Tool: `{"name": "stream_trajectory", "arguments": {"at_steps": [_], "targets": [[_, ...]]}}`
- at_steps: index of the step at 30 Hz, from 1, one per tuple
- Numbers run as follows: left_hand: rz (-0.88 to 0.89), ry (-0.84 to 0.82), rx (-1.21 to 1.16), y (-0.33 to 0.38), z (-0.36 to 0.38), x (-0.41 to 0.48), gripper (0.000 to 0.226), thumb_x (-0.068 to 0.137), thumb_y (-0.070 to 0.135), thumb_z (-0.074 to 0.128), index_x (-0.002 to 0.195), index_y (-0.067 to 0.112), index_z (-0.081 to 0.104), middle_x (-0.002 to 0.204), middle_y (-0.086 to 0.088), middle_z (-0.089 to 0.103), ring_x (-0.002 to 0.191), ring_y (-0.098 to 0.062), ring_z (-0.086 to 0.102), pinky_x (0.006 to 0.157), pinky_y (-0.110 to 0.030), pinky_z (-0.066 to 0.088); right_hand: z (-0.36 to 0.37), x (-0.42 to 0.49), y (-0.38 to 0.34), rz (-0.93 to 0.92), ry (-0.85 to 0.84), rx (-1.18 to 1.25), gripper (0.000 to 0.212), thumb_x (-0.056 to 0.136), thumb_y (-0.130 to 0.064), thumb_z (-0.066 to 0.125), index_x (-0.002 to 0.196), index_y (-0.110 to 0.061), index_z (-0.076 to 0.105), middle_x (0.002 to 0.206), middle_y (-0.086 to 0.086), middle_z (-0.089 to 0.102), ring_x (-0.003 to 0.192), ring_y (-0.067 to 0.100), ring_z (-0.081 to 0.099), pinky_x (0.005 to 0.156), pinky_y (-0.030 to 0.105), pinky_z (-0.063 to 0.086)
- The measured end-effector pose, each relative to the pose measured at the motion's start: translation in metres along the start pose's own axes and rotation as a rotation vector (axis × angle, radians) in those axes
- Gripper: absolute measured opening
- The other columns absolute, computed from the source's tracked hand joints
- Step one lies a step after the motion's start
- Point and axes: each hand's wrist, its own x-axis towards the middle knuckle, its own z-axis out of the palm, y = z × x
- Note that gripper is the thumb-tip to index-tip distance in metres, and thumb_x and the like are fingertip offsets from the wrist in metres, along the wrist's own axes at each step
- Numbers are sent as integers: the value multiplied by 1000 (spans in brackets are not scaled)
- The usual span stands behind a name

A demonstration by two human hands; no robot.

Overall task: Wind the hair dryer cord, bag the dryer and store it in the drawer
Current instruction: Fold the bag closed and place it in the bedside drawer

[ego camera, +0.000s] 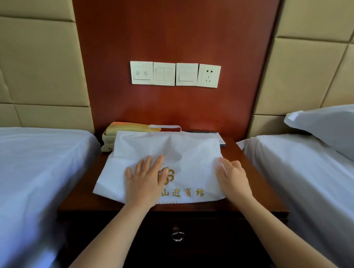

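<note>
The white bag [171,145] lies flat on the dark wood bench [255,177] between two beds. It has gold writing on it, and its loop handle points to the wall. The person's left grip [145,179] lies flat on the bag with its fingers straight, pressing down and holding nothing. The right grip [233,178] sits on the bag's right edge with its fingers bent a little. It may be pinching the cloth or just resting there; that cannot be told.

The hair dryer and its cord cannot be seen. A soft bump shows in the middle of the bag, so the dryer may be inside, but that is only a guess. The drawer [208,236] under the bench top is closed, and its ring pull [177,236] hangs untouched.

Some things could go wrong. The bag hangs a bit over the front edge, so a quick tug could slide it to the floor. Its far corner touches the pale phone [111,135], and a lift could knock the phone. If the dryer is inside and the bag is tipped mouth-down, it could fall out. If the bag stays puffy, the drawer might not close over it.
</note>
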Motion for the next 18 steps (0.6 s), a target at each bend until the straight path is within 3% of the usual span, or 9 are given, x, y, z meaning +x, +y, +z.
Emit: {"name": "stream_trajectory", "arguments": {"at_steps": [3,6,9,13,15,18], "targets": [[-1,2,-43,1,-2,-3,52,98,49,15,149,36,13,157,4,22,144,-20,20,115,-48,16,-6,-36,5,-103,195,91,35,97,-23,44,132,-18,47,132,1,40,123,19,37,98,27,35],[18,-50,-91,-3,-5,-24,56,99,46,16,152,29,5,161,1,10,148,-19,7,118,-45,9,0,-78,9,-144,197,317,11,93,-13,53,100,-19,56,104,-2,55,92,12,53,73,13,40],[109,-99,-15,-13,-13,-49,60,99,46,16,152,26,-6,162,1,-5,149,-18,-5,119,-41,2,20,-101,8,-98,27,327,17,91,-15,57,75,-22,58,70,-5,60,64,10,57,57,13,41],[261,-141,55,-20,-33,-79,59,101,40,24,152,24,0,162,1,-6,149,-14,-5,119,-34,0,35,-117,-12,23,-73,391,17,92,-23,56,77,-21,63,70,-4,67,69,12,67,66,30,57],[315,-192,29,-21,-39,-99,58,100,40,29,152,24,8,162,3,-2,148,-13,-1,120,-32,1,47,-122,-15,138,-106,408,16,91,-28,57,82,-18,65,72,-4,68,72,12,68,73,38,59],[302,-267,-11,-25,-41,-125,57,100,41,31,152,26,13,161,5,3,148,-10,0,119,-30,-1,71,-131,-12,369,-204,491,30,89,-33,60,104,-7,65,76,-2,67,76,18,70,77,40,58]]}}
